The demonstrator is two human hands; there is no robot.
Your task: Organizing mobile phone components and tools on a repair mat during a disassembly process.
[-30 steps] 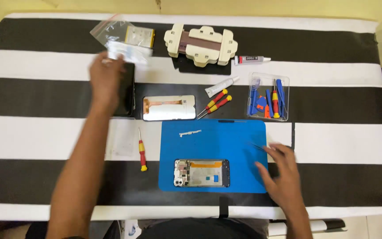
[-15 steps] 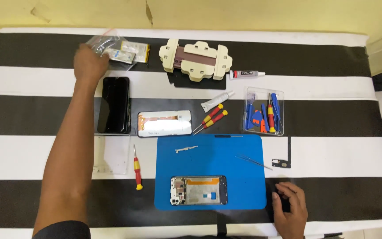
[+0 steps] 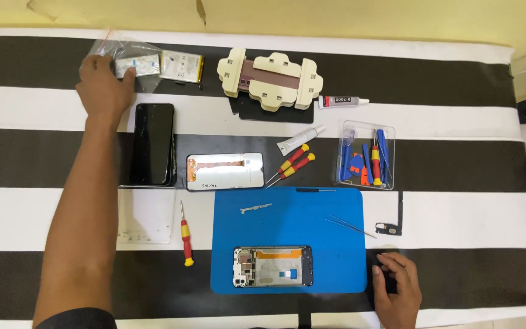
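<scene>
**Reaching for the bag at the far corner**

The left hand [image 3: 101, 85] is stretched to the far-left corner of the bench [image 3: 458, 201], fingers [image 3: 128, 74] curled onto a clear bag [image 3: 130, 61] with a pale flat part inside; they seem to press or pinch its near edge, though whether the bag is truly gripped I cannot tell. Just right of it, touching or nearly so, lies a battery [image 3: 182, 66]. A good pick here, in my judgement, takes the bag by its edge alone, so the battery is not dragged along, and lifts clear of the dark phone [image 3: 153, 144] lying just below the wrist.

The right hand [image 3: 397, 289] rests on the near right of the bench, fingers bent over a small dark part [image 3: 380, 263]; how firmly it is held is hidden.

Between the hands sits the blue mat [image 3: 342, 268] with the opened phone frame [image 3: 273, 266], tweezers [image 3: 348, 225] and a small metal bracket [image 3: 255, 209] on it. Beyond are a back cover [image 3: 224, 171], screwdrivers [image 3: 292, 163], a tool tray [image 3: 365, 155], a glue tube [image 3: 342, 100] and a cream clamp jig [image 3: 272, 79]. The reaching forearm passes above a lone screwdriver [image 3: 185, 240]; keeping the arm high should avoid knocking it.
</scene>
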